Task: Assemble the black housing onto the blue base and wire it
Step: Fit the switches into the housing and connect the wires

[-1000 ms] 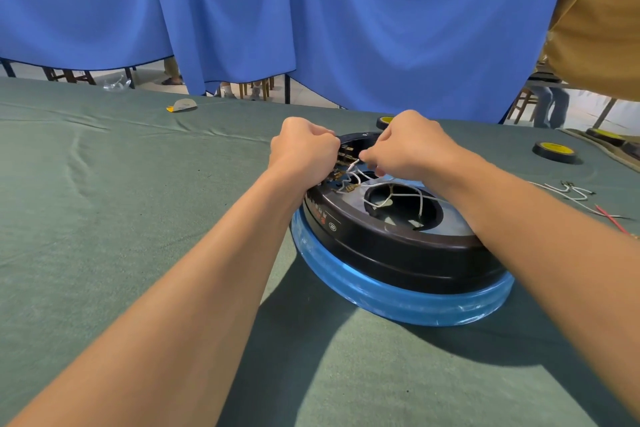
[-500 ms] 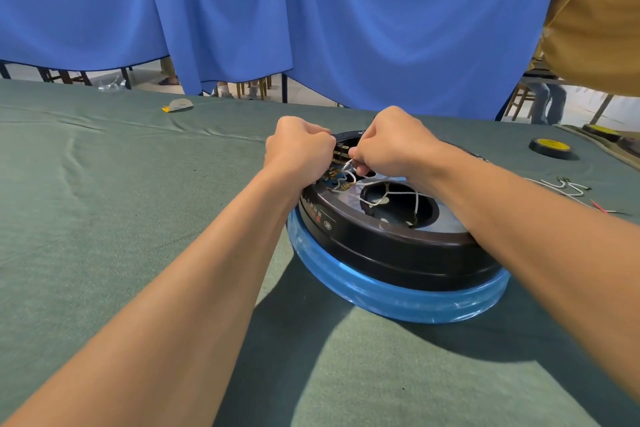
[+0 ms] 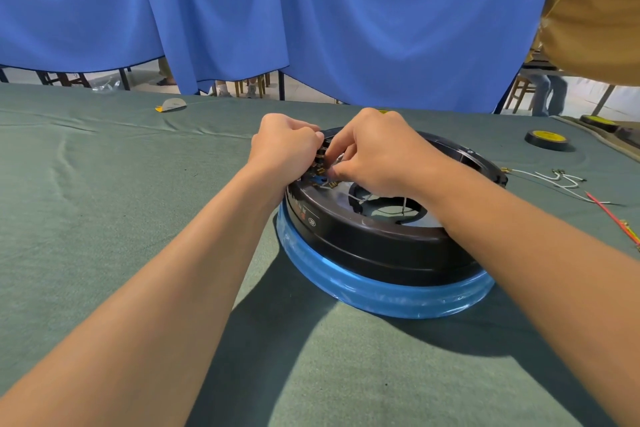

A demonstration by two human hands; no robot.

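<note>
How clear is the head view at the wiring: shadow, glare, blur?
Head view: sharp, wide-angle bending at the edges; hard shadow from black housing falls on the green cloth; left hand and right hand hide most terminals; mild sheen on blue base.

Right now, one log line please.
stage: wiring | black housing: on blue base | left hand: curled at terminals | right hand: pinching white wire

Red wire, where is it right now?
In the head view, the red wire lies on the green tablecloth at the far right, beside the loose white wires, right of the black housing.
</note>
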